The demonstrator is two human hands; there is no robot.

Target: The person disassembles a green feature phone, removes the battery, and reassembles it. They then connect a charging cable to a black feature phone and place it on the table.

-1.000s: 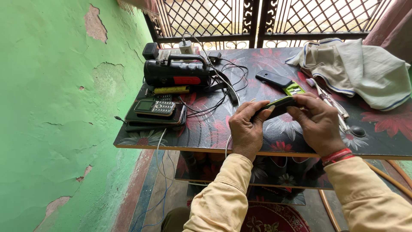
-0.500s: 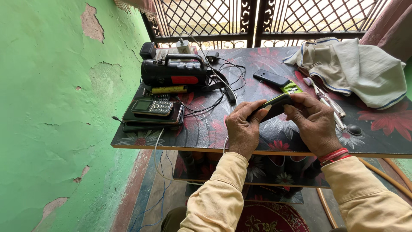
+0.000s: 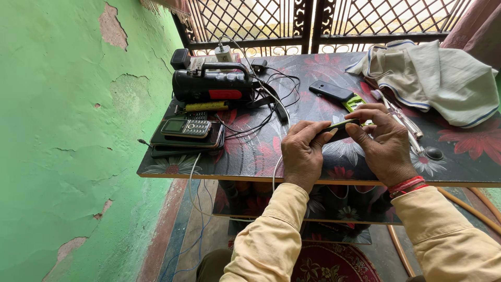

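Both hands met over the table's [image 3: 365, 175] near edge: the left hand [image 3: 302, 154] and right hand [image 3: 385, 146] pinched a small dark phone [image 3: 339, 129] between their fingertips, just above the flowered top. Further left lay a keypad phone [image 3: 186, 127] on stacked handsets; beyond, a black lantern [image 3: 214, 86], another phone [image 3: 331, 91] and a folded cloth [image 3: 436, 78].

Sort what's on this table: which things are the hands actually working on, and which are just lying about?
In hand:
- left hand
- right hand
- dark slim phone, gripped by both

Lying about:
- black torch
- keypad phone
- second dark phone
- folded cloth
- toothbrush
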